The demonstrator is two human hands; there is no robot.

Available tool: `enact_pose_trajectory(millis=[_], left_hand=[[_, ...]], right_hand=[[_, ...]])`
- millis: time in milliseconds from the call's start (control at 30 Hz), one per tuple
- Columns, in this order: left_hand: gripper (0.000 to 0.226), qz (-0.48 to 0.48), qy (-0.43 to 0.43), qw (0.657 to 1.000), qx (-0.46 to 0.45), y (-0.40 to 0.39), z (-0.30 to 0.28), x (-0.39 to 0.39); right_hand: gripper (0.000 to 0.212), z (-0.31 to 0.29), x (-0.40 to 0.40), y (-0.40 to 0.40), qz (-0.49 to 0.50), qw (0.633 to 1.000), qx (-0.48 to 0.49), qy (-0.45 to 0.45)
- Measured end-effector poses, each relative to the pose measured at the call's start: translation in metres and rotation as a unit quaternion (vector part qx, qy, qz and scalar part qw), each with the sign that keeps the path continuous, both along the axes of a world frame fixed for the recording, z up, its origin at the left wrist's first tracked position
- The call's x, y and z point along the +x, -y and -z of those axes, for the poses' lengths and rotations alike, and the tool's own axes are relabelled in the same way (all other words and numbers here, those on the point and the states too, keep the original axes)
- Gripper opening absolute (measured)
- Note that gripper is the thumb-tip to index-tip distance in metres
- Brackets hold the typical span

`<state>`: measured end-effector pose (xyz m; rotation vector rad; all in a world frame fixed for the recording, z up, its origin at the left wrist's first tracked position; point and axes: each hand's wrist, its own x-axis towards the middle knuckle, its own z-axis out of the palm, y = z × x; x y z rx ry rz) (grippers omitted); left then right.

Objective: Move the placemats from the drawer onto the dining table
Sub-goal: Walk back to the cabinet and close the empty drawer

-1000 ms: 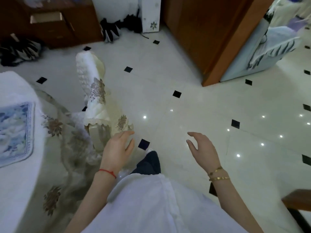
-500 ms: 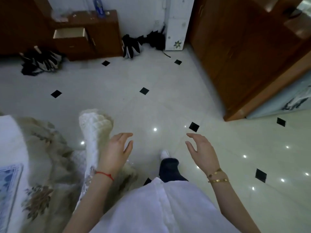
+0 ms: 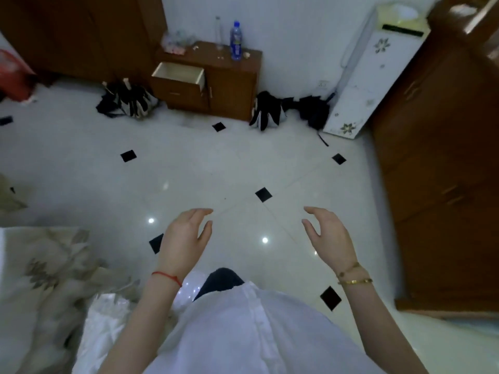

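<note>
Placemats: none visible now; none in either hand, and the drawer's inside shows only pale bare walls from this angle, so what it holds cannot be told
Left hand (image 3: 186, 233): empty; fingers loosely spread and curled, held out at waist level over the floor; red cord at the wrist
Right hand (image 3: 328, 233): empty; fingers apart, palm turned inward; gold bangles at the wrist; well apart from the left hand
Floor (image 3: 81, 168): glossy pale tile with small black diamonds between the person and the cabinet
Drawer (image 3: 179, 74): pulled out of the small wooden cabinet (image 3: 232, 85) against the far wall; well apart from both hands
Cabinet top: blue-capped bottle (image 3: 236, 41) standing upright, small bits beside it
Dining table: patterned cloth (image 3: 46, 265) at lower left is probably its edge; blurred
Step in hand: judged as the walk toward the drawer, hands free
Next move: close the gap to the cabinet; bend or crouch since the drawer sits low; reach in, check for a mat, grip it flat with both hands
</note>
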<state>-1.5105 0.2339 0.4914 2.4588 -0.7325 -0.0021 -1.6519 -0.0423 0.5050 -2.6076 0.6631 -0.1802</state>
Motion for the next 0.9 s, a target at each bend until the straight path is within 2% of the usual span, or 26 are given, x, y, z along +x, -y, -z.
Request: enact_pose_trajectory(millis=[233, 433, 633, 900], left_hand=[[0.024, -0.090, -0.030, 0.995, 0.003, 0.031, 0.021, 0.112], [0.024, -0.128, -0.026, 0.991, 0.010, 0.046, 0.026, 0.254], [0.023, -0.131, 0.000, 0.991, 0.029, 0.051, 0.005, 0.425], [0.024, -0.136, -0.017, 0.990, 0.042, 0.059, 0.010, 0.589]], right_hand=[[0.033, 0.028, 0.151, 0.039, -0.073, 0.997, 0.034, -0.015], [0.031, 0.042, 0.312, 0.058, -0.110, 0.992, 0.054, -0.011], [0.032, 0.025, 0.493, 0.070, -0.124, 0.991, 0.046, 0.020], [0.033, 0.045, 0.656, 0.080, -0.131, 0.990, 0.060, -0.006]])
